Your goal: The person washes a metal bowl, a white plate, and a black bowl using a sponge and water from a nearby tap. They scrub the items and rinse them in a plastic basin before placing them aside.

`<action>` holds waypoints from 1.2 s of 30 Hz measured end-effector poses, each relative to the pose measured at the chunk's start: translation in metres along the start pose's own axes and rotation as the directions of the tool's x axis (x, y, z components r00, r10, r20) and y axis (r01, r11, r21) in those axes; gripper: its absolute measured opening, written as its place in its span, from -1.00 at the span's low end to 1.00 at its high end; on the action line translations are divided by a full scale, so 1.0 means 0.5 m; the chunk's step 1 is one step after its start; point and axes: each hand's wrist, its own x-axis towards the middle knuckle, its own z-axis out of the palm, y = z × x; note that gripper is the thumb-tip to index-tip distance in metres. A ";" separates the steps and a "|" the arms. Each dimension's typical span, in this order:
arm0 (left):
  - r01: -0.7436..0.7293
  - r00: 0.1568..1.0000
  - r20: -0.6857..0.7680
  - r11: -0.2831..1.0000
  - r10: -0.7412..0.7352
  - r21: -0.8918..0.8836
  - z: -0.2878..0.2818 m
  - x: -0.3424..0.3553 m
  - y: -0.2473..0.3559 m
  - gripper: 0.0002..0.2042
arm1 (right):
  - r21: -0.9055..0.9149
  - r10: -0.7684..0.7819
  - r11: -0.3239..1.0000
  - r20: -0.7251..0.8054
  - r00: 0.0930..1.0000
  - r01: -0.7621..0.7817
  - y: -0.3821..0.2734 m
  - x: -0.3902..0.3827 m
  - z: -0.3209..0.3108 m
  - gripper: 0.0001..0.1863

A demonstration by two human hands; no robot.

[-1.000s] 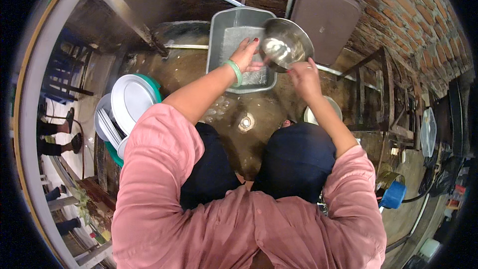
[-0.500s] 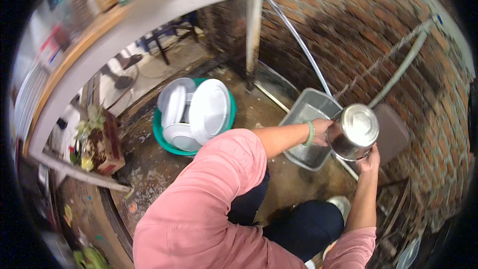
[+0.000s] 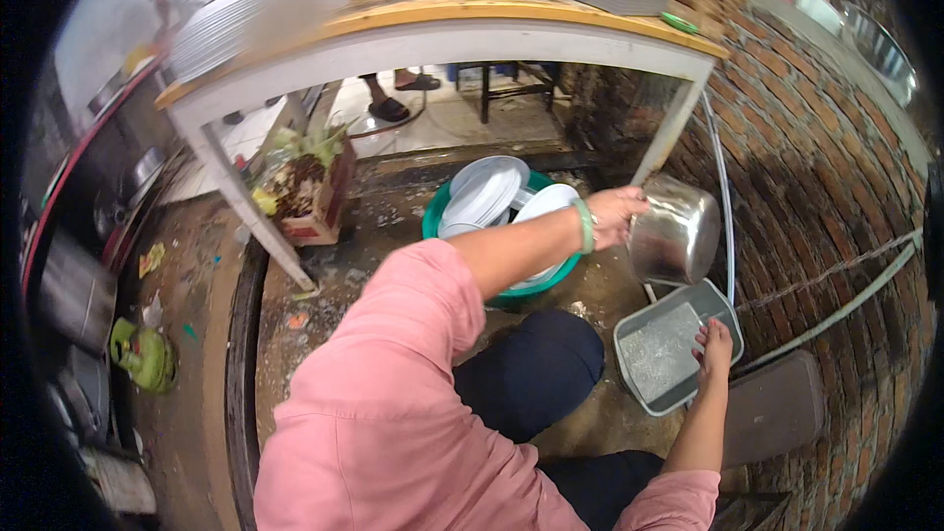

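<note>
My left hand (image 3: 615, 214), a green bangle at its wrist, grips a shiny steel pot (image 3: 678, 231) by its edge, raised above and left of the wall side. My right hand (image 3: 713, 344) is off the pot, over the right part of a grey plastic tub (image 3: 639, 354) with some water in it; its fingers are loosely curled and apart, with nothing visible in them. Behind my left forearm, white plates (image 3: 482, 197) are stacked at angles in a green basin (image 3: 433, 226) on the wet floor.
A wooden table (image 3: 413, 29) with bottles stands ahead, a person's sandalled feet (image 3: 388, 110) beyond it. A box of scraps (image 3: 324, 206) is by its leg, a green gas cylinder (image 3: 143, 359) at left. A brick wall (image 3: 826, 285) and brown tray (image 3: 767, 408) are at right.
The view has turned left toward the table. The pot has moved from over the tub toward the table leg in my left hand; my right hand has let go of it.
</note>
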 end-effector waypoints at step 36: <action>-0.109 0.513 -0.691 0.837 0.510 0.536 -0.168 -0.284 0.535 -0.68 | -0.692 -0.287 0.634 0.205 0.936 0.346 0.192 0.072 -0.143 -0.79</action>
